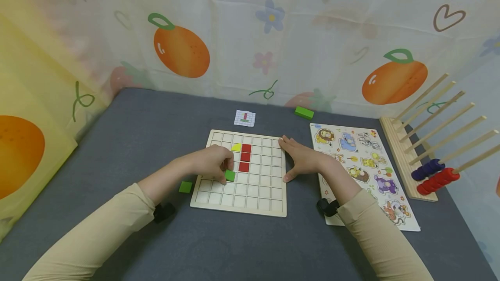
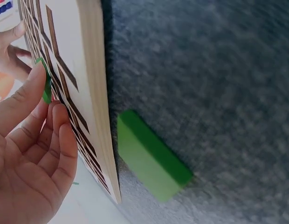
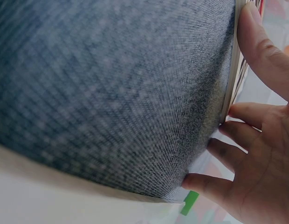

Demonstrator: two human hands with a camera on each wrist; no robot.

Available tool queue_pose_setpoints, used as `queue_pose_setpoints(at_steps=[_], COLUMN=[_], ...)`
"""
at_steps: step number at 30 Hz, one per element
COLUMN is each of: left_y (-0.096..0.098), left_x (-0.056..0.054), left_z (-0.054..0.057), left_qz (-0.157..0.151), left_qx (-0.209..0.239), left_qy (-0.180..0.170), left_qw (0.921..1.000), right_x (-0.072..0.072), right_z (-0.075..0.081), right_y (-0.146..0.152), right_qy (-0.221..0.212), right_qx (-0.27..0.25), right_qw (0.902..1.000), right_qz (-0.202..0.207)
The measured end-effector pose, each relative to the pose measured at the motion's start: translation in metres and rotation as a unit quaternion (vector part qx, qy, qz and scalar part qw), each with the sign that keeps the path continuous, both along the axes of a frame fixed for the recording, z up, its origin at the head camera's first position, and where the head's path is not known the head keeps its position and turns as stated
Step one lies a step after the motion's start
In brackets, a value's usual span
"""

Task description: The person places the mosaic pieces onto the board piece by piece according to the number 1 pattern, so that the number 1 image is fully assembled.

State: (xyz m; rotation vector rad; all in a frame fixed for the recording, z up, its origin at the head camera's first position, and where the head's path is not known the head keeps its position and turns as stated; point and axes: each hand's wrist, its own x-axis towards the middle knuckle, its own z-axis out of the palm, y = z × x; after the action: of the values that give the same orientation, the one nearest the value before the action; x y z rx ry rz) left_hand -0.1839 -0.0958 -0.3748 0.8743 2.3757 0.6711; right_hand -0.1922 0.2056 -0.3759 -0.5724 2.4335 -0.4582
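A wooden grid board (image 1: 258, 205) lies on the dark tabletop. Between thumb and fingers, my left hand (image 1: 211, 161) pinches a green square tile (image 1: 230, 175) at the board's surface, left of centre. Three red squares (image 1: 245, 157) form a column on the grid, and a yellow piece (image 1: 236, 147) sits left of the top one. With fingers spread, my right hand (image 1: 302, 157) rests against the board's right edge, thumb nearer me. Just off the board's left side lies another green block (image 2: 151, 156).
A small paper card (image 1: 245, 118) with a printed pattern lies behind the board. Farther right is a green block (image 1: 304, 112). An animal puzzle board (image 1: 369, 192) lies under my right forearm, beside a wooden peg rack (image 1: 414, 170) with blue and red beads.
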Motion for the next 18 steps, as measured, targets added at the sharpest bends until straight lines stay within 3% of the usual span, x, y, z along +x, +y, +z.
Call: queue_pose_setpoints(at_steps=[18], left_y=[0.0077], left_x=[-0.0010], left_z=[0.0005], left_qz=[-0.010], left_qx=[-0.027], left_qy=[0.017], left_qw=[0.9994], right_x=[-0.0002], right_z=[-0.0002], right_y=[0.0003], right_qy=[-0.002], right_qx=[0.000], right_qw=[1.0000], right_qz=[-0.002])
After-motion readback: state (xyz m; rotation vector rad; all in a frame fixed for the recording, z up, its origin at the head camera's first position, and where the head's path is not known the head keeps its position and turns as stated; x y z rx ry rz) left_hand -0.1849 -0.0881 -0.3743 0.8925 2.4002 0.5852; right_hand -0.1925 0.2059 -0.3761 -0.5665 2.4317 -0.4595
